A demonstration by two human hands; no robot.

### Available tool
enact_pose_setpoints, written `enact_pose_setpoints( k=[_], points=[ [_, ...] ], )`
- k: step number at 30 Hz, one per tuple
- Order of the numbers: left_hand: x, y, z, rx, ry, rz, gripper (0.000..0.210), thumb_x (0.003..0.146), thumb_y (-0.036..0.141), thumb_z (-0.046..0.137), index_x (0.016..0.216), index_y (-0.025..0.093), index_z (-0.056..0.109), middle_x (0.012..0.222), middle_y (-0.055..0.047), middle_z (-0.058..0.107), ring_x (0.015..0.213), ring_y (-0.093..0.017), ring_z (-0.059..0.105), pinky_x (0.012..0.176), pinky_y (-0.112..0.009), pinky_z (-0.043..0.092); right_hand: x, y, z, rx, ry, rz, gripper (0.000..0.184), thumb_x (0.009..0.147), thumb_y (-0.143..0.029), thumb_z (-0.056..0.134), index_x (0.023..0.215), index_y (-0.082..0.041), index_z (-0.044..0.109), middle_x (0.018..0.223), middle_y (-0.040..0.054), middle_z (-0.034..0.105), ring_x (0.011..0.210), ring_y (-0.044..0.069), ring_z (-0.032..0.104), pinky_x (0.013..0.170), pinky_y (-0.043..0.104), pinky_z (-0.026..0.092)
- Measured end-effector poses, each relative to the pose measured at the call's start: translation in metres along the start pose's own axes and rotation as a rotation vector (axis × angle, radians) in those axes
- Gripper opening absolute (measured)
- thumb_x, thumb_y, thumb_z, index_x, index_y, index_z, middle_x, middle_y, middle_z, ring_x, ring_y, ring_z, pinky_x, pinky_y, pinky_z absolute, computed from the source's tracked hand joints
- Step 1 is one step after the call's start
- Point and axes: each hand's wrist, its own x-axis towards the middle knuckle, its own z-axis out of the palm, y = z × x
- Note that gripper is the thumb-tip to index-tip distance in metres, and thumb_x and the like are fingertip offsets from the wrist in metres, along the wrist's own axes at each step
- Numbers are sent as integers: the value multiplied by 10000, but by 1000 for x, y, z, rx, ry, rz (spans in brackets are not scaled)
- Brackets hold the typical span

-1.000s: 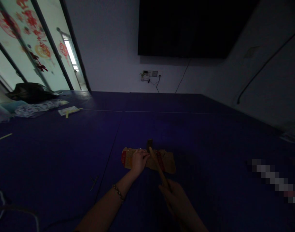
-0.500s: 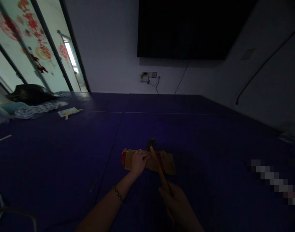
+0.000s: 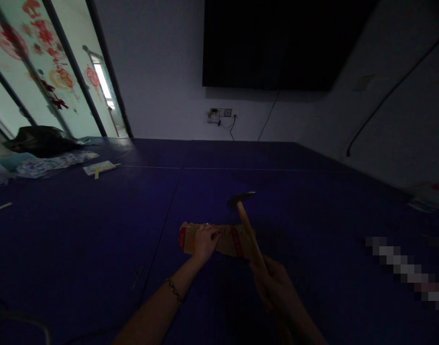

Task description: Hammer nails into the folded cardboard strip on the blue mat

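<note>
My right hand [image 3: 271, 278] is wrapped round the wooden handle of a hammer [image 3: 248, 225]. The hammer's dark head is raised above the far edge of a flat brown packet [image 3: 226, 245] with red bands, which lies on the dark blue floor. My left hand [image 3: 205, 243] rests on the middle of that packet, thumb and fingers pinched together. What the pinch holds, if anything, is too small and dark to make out.
The blue floor [image 3: 107, 239] runs to a wall with a large black screen [image 3: 273, 43] and a socket [image 3: 222, 113]. Thin dark pieces [image 3: 138, 276] lie to the left. Farther left are a white tray [image 3: 98, 167], a black bag [image 3: 43, 140] and a pale looped cable [image 3: 21, 316].
The hammer has lifted away from beside my left fingers, its head moving up and to the right. My right hand has shifted right with it. My left hand stays on the packet.
</note>
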Motion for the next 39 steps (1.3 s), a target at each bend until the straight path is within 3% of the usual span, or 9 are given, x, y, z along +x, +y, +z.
enact_pose_setpoints(
  k=[5,7,10,20,26,29,33,36,39],
  points=[
    [0,1,-1,-10,2,-1,97,738,176,581,778,186,669,836,-31,658,840,-178,527,762,-298,386,62,16,-57,388,-168,-116,317,634,-427,641,690,-207,420,349,-141,324,192,18,208,193,132,205],
    [-1,2,-1,-11,3,0,98,737,170,581,776,188,669,830,-32,657,835,-178,526,760,-299,386,89,31,-81,597,-366,-106,291,647,-407,643,671,-215,426,309,-162,258,163,3,101,172,109,146],
    [-2,3,-2,-8,10,-5,91,734,183,587,776,185,668,810,-35,654,828,-183,523,753,-302,387,117,54,-105,667,-408,-111,293,616,-407,671,678,-221,453,277,-184,156,170,-5,-33,159,99,62],
    [-3,3,-1,-22,24,-44,109,717,177,594,814,181,643,805,-26,644,841,-183,532,780,-308,395,128,76,-116,770,-379,-137,249,753,-286,573,602,-204,392,338,-151,258,265,8,-57,207,77,166],
    [-8,8,-3,-161,121,-97,327,725,162,562,1052,164,548,839,-36,645,820,-167,571,784,-311,424,125,74,-114,731,-376,-80,343,734,-309,590,545,-194,327,336,-144,210,268,2,-49,217,88,135],
    [-3,12,-26,-295,222,-136,349,749,195,523,1097,166,504,850,-31,649,747,-138,591,727,-273,450,127,75,-115,709,-374,-65,331,713,-309,608,560,-199,335,341,-148,191,271,3,-60,214,96,99],
    [-4,12,-93,-330,266,-210,182,720,231,523,850,138,610,774,-42,657,688,-138,594,654,-232,450,132,80,-118,702,-373,-67,274,709,-291,603,601,-209,365,346,-157,138,276,4,-92,216,100,49],
    [-33,2,-142,-255,174,-270,160,694,269,530,706,143,630,731,-36,665,694,-147,603,652,-217,444,135,84,-120,704,-376,-63,249,716,-285,597,621,-212,379,349,-158,132,287,2,-108,222,100,41],
    [-82,-15,-168,-34,193,-495,176,701,283,517,734,175,651,764,-14,680,728,-154,610,685,-214,430,136,86,-120,699,-382,-59,242,720,-281,594,629,-215,380,350,-154,169,287,3,-92,224,99,79]
  ],
)
